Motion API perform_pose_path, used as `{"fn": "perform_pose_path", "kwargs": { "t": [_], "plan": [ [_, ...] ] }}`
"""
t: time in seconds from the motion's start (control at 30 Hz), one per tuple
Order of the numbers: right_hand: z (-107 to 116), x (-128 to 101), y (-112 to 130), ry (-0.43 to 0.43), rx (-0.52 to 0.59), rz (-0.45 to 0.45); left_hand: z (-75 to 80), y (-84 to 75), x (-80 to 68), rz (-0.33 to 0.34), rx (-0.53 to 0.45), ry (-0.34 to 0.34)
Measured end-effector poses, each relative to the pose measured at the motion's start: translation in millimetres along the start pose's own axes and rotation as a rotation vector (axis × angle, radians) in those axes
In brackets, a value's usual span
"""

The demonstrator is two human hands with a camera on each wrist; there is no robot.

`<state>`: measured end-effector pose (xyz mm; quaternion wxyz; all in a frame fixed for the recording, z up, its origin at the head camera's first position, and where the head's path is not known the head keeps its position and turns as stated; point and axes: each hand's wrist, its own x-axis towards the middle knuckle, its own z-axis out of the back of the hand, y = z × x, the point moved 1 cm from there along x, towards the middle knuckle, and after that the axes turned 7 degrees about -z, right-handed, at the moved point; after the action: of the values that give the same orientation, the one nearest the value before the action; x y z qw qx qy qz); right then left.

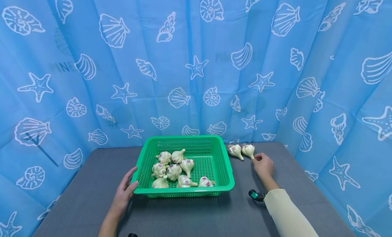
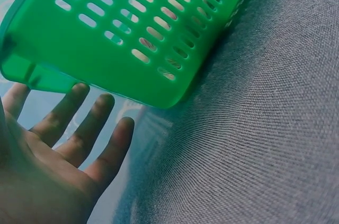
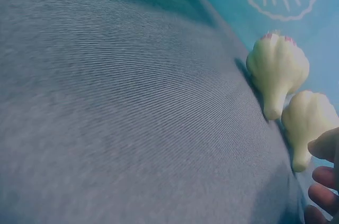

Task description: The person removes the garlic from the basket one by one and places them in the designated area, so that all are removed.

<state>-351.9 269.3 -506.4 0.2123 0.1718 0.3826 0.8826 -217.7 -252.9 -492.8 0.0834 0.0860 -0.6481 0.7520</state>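
A green plastic basket point(image 1: 228, 186) stands on the table, with several garlic bulbs point(image 1: 174, 172) grouped toward its left and front. My left hand point(image 1: 123, 192) is at the basket's left side, fingers spread and fairly straight. In the left wrist view the fingertips point(image 2: 79, 89) meet the basket's rim. To the right of the basket lie two more bulbs side by side, a left bulb point(image 1: 235, 151) and a right bulb point(image 1: 248, 150). My right hand point(image 1: 264, 165) reaches to the right bulb's stem. In the right wrist view its thumb point(image 3: 324, 144) overlaps that bulb, the other fingers loosely bent below.
The table point(image 1: 196, 216) has a grey cloth surface. Behind it hangs a blue curtain point(image 1: 196, 94) printed with white shells and starfish, close to the far edge and the basket. A black and green strap piece point(image 1: 256, 195) shows beside the right wrist.
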Motion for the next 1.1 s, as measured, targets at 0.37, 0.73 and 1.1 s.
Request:
{"fn": "perform_pose_path", "kwargs": {
  "t": [0.37, 0.73, 1.1],
  "plan": [
    [14.9, -12.3, 12.6, 0.024, 0.06, 0.133, -0.4, 0.4, -1.1, -0.009, -0.009, 0.014],
    [37.1, -31.8, 51.9, 0.13, 0.111, 0.227, 0.0, 1.1, -1.1, -0.025, -0.008, 0.011],
    [51.7, -48.6, 98.1, 0.24, 0.151, 0.393, 0.0, 0.0, -0.6, -0.02, -0.018, 0.013]
  ]
}}
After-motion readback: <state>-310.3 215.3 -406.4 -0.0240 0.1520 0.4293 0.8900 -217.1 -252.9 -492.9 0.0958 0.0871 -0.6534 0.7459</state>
